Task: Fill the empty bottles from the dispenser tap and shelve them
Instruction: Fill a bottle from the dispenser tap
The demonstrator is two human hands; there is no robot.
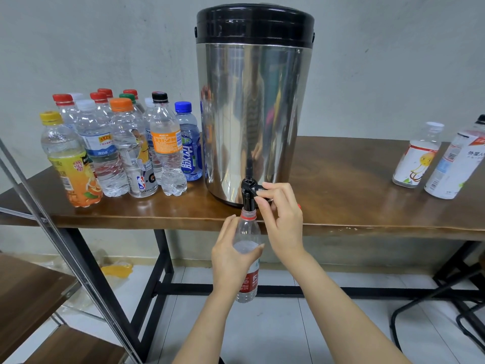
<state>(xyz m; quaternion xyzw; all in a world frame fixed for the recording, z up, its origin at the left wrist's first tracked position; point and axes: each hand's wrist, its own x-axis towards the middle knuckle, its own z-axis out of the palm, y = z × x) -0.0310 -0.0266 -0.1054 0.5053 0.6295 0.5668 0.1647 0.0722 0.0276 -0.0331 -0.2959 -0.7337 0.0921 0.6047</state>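
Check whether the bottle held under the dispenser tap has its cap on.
No, the red-labelled bottle in the left hand has an open neck sitting right below the tap.

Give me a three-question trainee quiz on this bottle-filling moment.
1. True or false: the left hand holds the bottle with its mouth under the tap.
2. The right hand pinches: A the lid, B the lever, C a shelf.
3. What colour is the cap of the standing bottle nearest the dispenser?
Key: 1 true; 2 B; 3 blue.
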